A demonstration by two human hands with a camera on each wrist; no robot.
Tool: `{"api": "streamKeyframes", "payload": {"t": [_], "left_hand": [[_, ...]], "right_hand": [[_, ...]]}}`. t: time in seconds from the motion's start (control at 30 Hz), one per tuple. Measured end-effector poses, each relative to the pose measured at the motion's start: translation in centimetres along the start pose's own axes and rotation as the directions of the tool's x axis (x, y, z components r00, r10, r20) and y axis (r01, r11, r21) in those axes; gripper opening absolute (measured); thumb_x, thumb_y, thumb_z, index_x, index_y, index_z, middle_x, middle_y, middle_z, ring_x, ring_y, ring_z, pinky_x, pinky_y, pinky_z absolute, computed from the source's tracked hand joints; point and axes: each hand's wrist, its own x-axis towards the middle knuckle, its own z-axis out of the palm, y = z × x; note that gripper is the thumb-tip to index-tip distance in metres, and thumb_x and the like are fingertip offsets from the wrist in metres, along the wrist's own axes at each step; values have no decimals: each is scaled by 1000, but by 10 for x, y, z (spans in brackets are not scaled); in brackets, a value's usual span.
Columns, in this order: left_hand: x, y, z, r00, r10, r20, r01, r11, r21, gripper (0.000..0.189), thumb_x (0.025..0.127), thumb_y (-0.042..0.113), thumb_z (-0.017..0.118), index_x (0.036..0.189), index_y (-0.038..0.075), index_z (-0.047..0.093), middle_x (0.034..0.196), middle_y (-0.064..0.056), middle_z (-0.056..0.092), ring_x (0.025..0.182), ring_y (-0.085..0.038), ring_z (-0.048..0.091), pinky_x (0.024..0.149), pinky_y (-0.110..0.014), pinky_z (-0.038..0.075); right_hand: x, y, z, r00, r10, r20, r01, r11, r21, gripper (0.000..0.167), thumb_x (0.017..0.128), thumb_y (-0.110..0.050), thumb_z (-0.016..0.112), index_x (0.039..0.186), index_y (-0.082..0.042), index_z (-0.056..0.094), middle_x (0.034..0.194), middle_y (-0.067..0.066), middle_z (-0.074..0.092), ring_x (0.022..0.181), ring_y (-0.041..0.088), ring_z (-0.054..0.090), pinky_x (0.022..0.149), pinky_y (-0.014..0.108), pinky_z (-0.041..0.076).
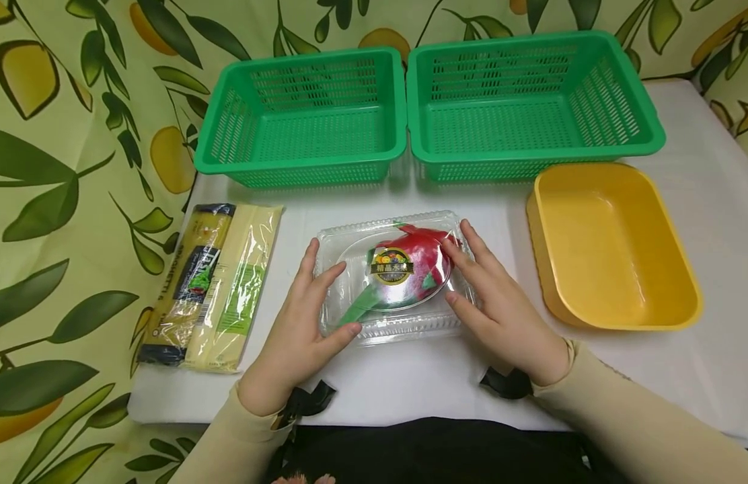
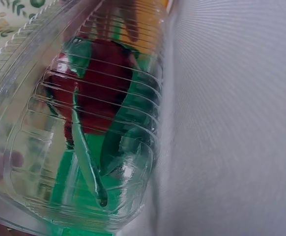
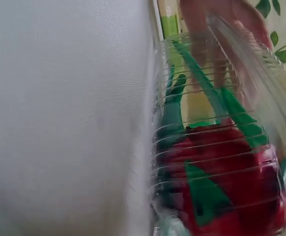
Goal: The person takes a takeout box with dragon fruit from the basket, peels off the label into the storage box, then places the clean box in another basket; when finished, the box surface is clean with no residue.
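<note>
A clear plastic clamshell box point(image 1: 331, 252) sits on the table in front of the person, its lid down and a gold-and-black label on top. Inside lies a red dragon fruit point(image 1: 425, 252) with green leafy tips, also visible through the ribbed wall in both wrist views. At the box's left side is the left hand point(image 1: 289, 346), fingers spread, with its fingertips and thumb at the rim. On the opposite side, the right hand point(image 1: 507, 312) has its fingers extended over the lid's right edge, the thumb near the front corner.
Two green baskets point(image 1: 313, 161) point(image 1: 531, 156) stand side by side at the back. To the right is a yellow plastic bin point(image 1: 616, 255). Two packs of noodles, a spaghetti bag point(image 1: 189, 282) and a paler bag point(image 1: 235, 289), lie at the left on the white-covered table point(image 1: 707, 363).
</note>
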Motion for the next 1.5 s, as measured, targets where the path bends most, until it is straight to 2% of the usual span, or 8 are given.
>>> {"api": "streamKeyframes", "payload": {"t": [0.17, 0.43, 0.53, 0.7, 0.93, 1.17, 1.33, 1.5], "left_hand": [[0, -1, 2, 1000, 11, -17, -11, 1000, 8, 101, 100, 87, 43, 160, 6, 52, 186, -17, 9, 165, -53, 26, 117, -85, 34], [-1, 1, 6, 999, 8, -33, -7, 1000, 26, 100, 100, 87, 43, 159, 7, 54, 185, -20, 11, 164, -55, 28, 116, -85, 35], [-1, 3, 7, 999, 2, -33, -1, 999, 33, 102, 100, 89, 42, 159, 6, 54, 185, -20, 11, 164, -55, 28, 117, -84, 36], [-1, 4, 7, 999, 17, -39, -15, 999, 52, 102, 100, 88, 41, 157, 5, 55, 185, -21, 12, 163, -55, 30, 116, -83, 38], [0, 5, 8, 998, 44, -51, -40, 997, 69, 101, 101, 88, 41, 157, 5, 55, 184, -23, 14, 161, -56, 33, 115, -82, 41], [1, 5, 8, 997, 53, -55, -48, 996, 76, 101, 101, 87, 41, 156, 4, 55, 184, -23, 14, 161, -55, 35, 114, -81, 42], [1, 6, 8, 996, 69, -58, -64, 995, 82, 100, 102, 87, 41, 156, 4, 56, 184, -24, 14, 161, -55, 35, 114, -81, 42], [1, 6, 8, 996, 71, -57, -67, 994, 81, 100, 102, 86, 41, 157, 4, 56, 184, -24, 14, 161, -55, 35, 115, -80, 42]], "right_hand": [[7, -6, -3, 999, -33, -24, 33, 999, -27, 67, 99, -17, 78, 162, -8, 57, 183, 12, 26, 168, 45, 25, 130, 72, 29], [29, -32, -6, 999, -26, -21, 24, 994, -107, 36, 97, -20, 85, 131, -9, 81, 172, 10, 50, 166, 47, 32, 129, 79, 19], [35, -39, -4, 1000, -13, -28, 8, 988, -151, 29, 97, -21, 85, 123, -9, 85, 166, 9, 58, 164, 43, 39, 130, 75, 25], [41, -45, -1, 998, -35, -59, 23, 980, -196, 19, 96, -19, 85, 111, -7, 87, 150, 6, 72, 156, 40, 52, 127, 74, 33], [44, -47, 1, 991, -84, -102, 61, 975, -212, 11, 94, -14, 84, 100, -6, 87, 137, 10, 78, 148, 40, 60, 123, 73, 39], [46, -44, 4, 980, -147, -138, 116, 971, -207, 8, 95, -7, 80, 99, -1, 82, 128, 15, 80, 142, 41, 64, 128, 56, 41], [43, -42, 8, 973, -164, -162, 123, 964, -234, 7, 97, -8, 77, 97, -2, 79, 129, 15, 79, 142, 44, 63, 124, 62, 42], [42, -42, 11, 980, -137, -141, 97, 961, -259, 8, 101, -10, 71, 96, -6, 76, 134, 12, 75, 148, 44, 57, 120, 68, 40]]}}
